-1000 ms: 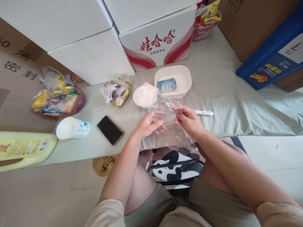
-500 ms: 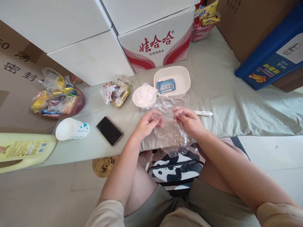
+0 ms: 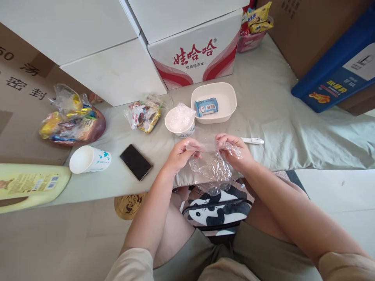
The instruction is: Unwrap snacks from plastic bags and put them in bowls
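A clear, crinkled plastic bag (image 3: pixel 211 168) hangs between my two hands over the front edge of the cloth-covered surface. My left hand (image 3: pixel 181 154) pinches its upper left part, and my right hand (image 3: pixel 234 152) grips the upper right, with a folded edge stretched between them. Just beyond stands a paper cup (image 3: pixel 189 130) with crumpled clear plastic (image 3: pixel 180 117) in its mouth. Touching distance behind is a white rectangular tub (image 3: pixel 230 97) holding a blue-wrapped packet (image 3: pixel 206 107). To the right of my right hand lies a white, slim-handled item (image 3: pixel 254 141), partly hidden.
Left of my hands lie a black phone (image 3: pixel 135 162), a tipped paper cup (image 3: pixel 98 160) and a small bag of snacks (image 3: pixel 145 115). A snack-filled bowl (image 3: pixel 99 127) and a yellow jug (image 3: pixel 35 185) are farther left. A white carton (image 3: pixel 193 58) and blue container (image 3: pixel 328 82) stand behind.
Both hands have brought the bag's far part back toward me; its top edge is now folded and stretched between my fingers. The cup and tub are less covered by it.
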A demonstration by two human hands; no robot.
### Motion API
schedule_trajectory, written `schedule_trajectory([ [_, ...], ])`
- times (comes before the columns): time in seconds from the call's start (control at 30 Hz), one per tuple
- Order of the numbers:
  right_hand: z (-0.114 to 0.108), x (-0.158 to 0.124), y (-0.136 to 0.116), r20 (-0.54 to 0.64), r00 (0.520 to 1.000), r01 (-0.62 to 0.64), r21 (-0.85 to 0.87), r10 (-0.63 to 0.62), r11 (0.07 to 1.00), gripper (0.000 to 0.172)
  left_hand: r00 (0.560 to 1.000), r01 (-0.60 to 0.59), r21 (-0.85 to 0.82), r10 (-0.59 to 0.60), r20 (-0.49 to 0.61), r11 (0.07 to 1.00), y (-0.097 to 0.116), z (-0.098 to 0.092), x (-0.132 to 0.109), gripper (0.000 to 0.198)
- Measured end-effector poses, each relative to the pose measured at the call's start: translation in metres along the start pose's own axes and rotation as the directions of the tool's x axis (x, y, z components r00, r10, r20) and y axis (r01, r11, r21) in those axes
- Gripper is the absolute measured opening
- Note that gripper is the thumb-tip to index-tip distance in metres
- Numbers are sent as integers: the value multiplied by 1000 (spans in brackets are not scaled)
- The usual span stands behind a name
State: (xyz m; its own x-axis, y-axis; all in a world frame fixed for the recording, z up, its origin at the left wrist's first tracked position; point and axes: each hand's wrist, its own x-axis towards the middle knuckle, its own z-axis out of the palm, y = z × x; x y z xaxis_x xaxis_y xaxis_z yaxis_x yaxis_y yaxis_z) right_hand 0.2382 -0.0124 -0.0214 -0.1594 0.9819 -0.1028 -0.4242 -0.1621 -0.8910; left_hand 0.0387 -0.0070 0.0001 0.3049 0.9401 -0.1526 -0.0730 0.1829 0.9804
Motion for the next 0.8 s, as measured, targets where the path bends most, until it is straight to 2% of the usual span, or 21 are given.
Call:
schedule_trajectory([
  [0.23,-2,1,-1,54,998,-12,-27,13,1000,8,999,31,46,-30,-24,998,-3,0,-1,38],
  [0.37,-3,2,2,84,996,51,-172,-37,984,8,1000,15,124,-14,-7,992,-5,1,0,34],
  [0.47,-2,2,6,123,990,101,-300,-67,949,10,999,-4,246,-6,37,969,-5,4,1,27],
  [0.57,-3,3,7,164,985,103,-323,-52,941,11,993,-18,336,-21,113,942,-4,6,1,20],
  [0.63,-4,3,7,144,988,93,-300,-51,949,11,993,-19,310,-17,113,951,-5,6,2,17],
  [0.8,-10,5,1,-33,998,48,-198,-55,979,7,999,0,86,4,-41,996,-5,-3,2,15],
])
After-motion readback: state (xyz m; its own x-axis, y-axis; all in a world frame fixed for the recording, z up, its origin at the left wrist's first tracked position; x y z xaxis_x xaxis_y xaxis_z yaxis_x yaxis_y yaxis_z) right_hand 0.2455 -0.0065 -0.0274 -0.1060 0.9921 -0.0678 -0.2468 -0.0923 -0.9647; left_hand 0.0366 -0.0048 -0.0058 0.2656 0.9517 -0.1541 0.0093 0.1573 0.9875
